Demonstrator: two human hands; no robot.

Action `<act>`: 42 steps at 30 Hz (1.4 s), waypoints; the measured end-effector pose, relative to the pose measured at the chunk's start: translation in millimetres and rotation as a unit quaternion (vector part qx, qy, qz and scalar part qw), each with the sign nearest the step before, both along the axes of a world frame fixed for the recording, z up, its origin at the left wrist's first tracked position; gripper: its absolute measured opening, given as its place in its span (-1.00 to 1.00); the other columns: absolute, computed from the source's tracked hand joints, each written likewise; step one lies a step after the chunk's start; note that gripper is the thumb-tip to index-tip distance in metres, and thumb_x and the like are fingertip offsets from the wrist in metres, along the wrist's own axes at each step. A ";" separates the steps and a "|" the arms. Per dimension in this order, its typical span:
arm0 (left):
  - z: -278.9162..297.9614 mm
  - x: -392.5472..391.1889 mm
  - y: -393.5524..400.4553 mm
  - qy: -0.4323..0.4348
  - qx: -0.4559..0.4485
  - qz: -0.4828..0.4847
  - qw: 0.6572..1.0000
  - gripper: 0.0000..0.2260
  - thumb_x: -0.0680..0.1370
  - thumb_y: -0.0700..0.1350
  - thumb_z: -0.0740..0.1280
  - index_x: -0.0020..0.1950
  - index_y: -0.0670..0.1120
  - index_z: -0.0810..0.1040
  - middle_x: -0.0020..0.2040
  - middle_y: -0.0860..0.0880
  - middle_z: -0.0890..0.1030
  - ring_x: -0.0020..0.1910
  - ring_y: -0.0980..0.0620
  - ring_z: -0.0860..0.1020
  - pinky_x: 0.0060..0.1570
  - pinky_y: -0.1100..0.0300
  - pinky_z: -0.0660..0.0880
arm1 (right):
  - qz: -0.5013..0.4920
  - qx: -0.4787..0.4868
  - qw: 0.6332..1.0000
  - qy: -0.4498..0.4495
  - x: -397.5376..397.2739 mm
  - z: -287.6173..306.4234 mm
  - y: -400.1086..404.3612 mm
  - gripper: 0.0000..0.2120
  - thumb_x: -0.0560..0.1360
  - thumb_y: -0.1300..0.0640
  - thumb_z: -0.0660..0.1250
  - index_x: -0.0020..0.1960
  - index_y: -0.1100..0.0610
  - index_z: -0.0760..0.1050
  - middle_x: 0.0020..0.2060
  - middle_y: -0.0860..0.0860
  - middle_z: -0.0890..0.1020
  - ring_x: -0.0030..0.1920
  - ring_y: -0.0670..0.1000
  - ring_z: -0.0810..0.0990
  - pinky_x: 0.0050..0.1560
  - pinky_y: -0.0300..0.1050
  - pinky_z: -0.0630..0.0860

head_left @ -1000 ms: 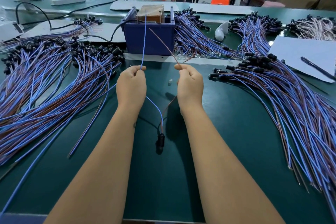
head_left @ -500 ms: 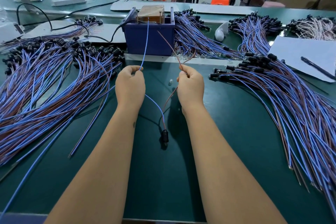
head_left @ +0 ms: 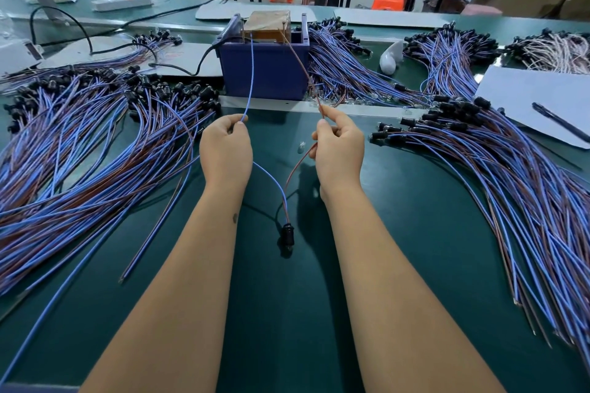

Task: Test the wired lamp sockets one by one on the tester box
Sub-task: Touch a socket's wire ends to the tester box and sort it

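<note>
Both forearms were extended forward; the left hand (head_left: 226, 150) and right hand (head_left: 339, 147) were held raised, side by side, fingers curled in pinches.

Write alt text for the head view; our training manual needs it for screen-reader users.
A person's left hand pinches a blue wire and the right hand a brown wire, both reaching up to the blue tester box. Their black socket hangs between the forearms, over a green table piled with wired sockets either side.
</note>
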State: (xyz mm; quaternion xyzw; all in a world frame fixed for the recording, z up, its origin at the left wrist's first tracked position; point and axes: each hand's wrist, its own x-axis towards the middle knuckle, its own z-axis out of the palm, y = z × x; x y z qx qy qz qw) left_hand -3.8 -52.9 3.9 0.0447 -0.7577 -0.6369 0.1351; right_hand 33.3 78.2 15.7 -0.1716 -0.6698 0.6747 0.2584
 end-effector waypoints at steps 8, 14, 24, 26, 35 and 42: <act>-1.5 -7.3 -0.4 -0.016 0.011 0.014 1.000 -0.73 0.56 -0.20 0.16 0.09 0.00 0.62 -0.62 0.18 0.32 -0.60 0.17 0.22 -0.53 0.27 0.19 | 0.003 -0.017 1.000 -0.012 -4.1 -0.4 1.5 -0.70 0.62 0.26 0.16 0.28 0.07 0.53 -0.33 0.00 0.47 -0.51 -0.13 0.42 -0.37 -0.27 0.46; -1.5 -7.6 -0.7 -0.018 0.013 0.008 1.000 -0.74 0.57 -0.20 0.16 0.10 0.00 0.61 -0.62 0.19 0.33 -0.60 0.18 0.22 -0.54 0.28 0.20 | 0.008 -0.012 1.000 -0.018 -7.8 -1.2 1.2 -0.71 0.63 0.26 0.17 0.29 0.10 0.52 -0.33 0.01 0.46 -0.53 -0.13 0.41 -0.37 -0.24 0.48; -2.8 -11.7 -2.3 -0.019 0.022 0.012 1.000 -0.73 0.56 -0.22 0.17 0.11 -0.04 0.63 -0.62 0.18 0.34 -0.61 0.18 0.22 -0.59 0.35 0.17 | 0.000 -0.025 1.000 -0.017 -8.2 -1.9 2.3 -0.70 0.63 0.25 0.16 0.30 0.10 0.50 -0.28 0.03 0.49 -0.53 -0.15 0.42 -0.36 -0.27 0.45; -2.4 -11.2 -2.6 -0.019 0.027 0.011 0.999 -0.73 0.56 -0.22 0.17 0.11 -0.04 0.62 -0.62 0.18 0.35 -0.62 0.19 0.22 -0.59 0.36 0.17 | -0.001 -0.028 0.999 -0.018 -8.0 -1.9 2.4 -0.71 0.63 0.25 0.16 0.30 0.09 0.50 -0.28 0.02 0.49 -0.53 -0.15 0.43 -0.36 -0.27 0.46; -0.3 -10.0 -2.3 -0.012 0.031 0.022 0.999 -0.73 0.55 -0.23 0.18 0.09 -0.04 0.64 -0.57 0.16 0.36 -0.58 0.18 0.25 -0.53 0.31 0.23 | -0.002 -0.025 1.000 -0.015 -8.3 -2.3 1.9 -0.71 0.62 0.25 0.15 0.29 0.09 0.51 -0.31 0.01 0.48 -0.53 -0.14 0.43 -0.35 -0.23 0.46; 0.6 -8.2 -3.7 -0.001 0.009 0.021 1.000 -0.71 0.53 -0.21 0.18 0.06 -0.01 0.66 -0.59 0.17 0.37 -0.58 0.17 0.25 -0.52 0.30 0.22 | -0.001 -0.022 1.000 -0.017 -8.4 -2.7 2.2 -0.71 0.63 0.24 0.17 0.30 0.10 0.51 -0.29 0.02 0.49 -0.52 -0.13 0.45 -0.32 -0.21 0.48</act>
